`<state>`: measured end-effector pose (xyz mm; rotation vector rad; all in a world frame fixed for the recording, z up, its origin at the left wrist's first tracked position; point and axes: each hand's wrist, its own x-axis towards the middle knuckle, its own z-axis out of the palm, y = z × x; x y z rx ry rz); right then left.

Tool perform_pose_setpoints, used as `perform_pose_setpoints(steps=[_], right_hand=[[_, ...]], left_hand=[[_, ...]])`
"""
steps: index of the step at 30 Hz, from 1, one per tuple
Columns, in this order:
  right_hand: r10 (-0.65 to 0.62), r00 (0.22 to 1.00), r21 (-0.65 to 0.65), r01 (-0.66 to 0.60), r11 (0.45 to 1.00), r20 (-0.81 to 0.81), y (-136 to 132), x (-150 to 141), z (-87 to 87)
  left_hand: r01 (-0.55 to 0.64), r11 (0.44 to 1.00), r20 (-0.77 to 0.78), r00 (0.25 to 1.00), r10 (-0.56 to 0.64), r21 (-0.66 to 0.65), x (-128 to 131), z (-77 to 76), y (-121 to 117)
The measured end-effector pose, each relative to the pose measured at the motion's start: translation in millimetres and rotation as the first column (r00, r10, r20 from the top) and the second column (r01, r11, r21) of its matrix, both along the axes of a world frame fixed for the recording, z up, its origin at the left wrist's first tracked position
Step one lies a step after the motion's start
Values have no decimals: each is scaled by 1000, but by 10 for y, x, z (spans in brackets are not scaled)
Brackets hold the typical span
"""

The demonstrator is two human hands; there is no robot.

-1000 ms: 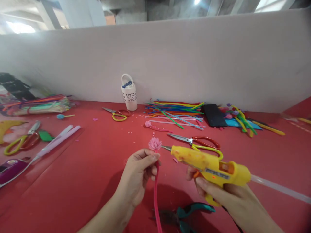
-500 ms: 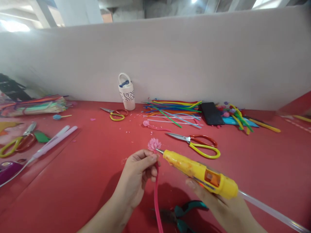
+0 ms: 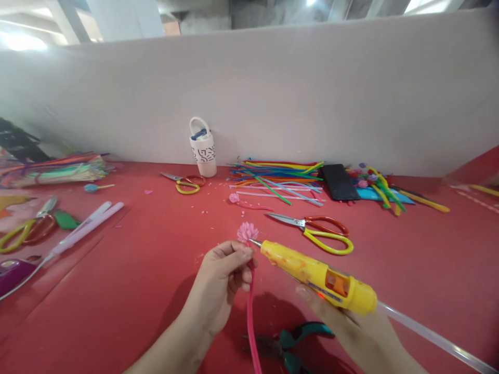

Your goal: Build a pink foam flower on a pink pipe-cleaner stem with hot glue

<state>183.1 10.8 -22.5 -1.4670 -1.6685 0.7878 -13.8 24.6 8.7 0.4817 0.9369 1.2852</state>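
Observation:
Between thumb and fingers, my left hand pinches the top of a dark pink pipe-cleaner stem, which hangs down toward me. A fluffy light pink flower sits on the stem's upper end. My right hand grips a yellow hot glue gun from below, with its red light lit. The metal nozzle touches or nearly touches the flower's base. A clear glue stick juts out of the gun's back. Green-handled pliers lie beneath my hands, partly hidden.
On the red table lie scissors, smaller scissors, colourful pipe cleaners, a black phone and a pink flower on a stem. A white tumbler stands by the wall. A lilac hair straightener lies left.
The glue gun in my right hand has shifted very slightly left, its nozzle still by the flower's base. My left hand stays in place on the stem.

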Motion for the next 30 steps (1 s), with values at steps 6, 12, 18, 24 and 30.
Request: perform_pose_setpoints(steps=[6,12,18,24,30], right_hand=[[53,999,-69,-53,996,-8,7,16,17],[13,1000,-46,-14,999,-11,13,7,32],[63,998,-52,-62,997,19,30,52,7],[70,996,-32,-69,997,59,42,98,-49],[-74,997,24,74,997,13,-29,-59,87]], left_hand=[[5,1000,-8,1000,-5,0,-2,1,0],[7,1000,-5,1000,-7,2,5,3,-3],[6,1000,-9,1000,-6,-5,1,8,-6],[-4,1000,-9,1000,4,-9,5,24,-10],[-26,1000,-35,999,26,-14,2,56,-4]])
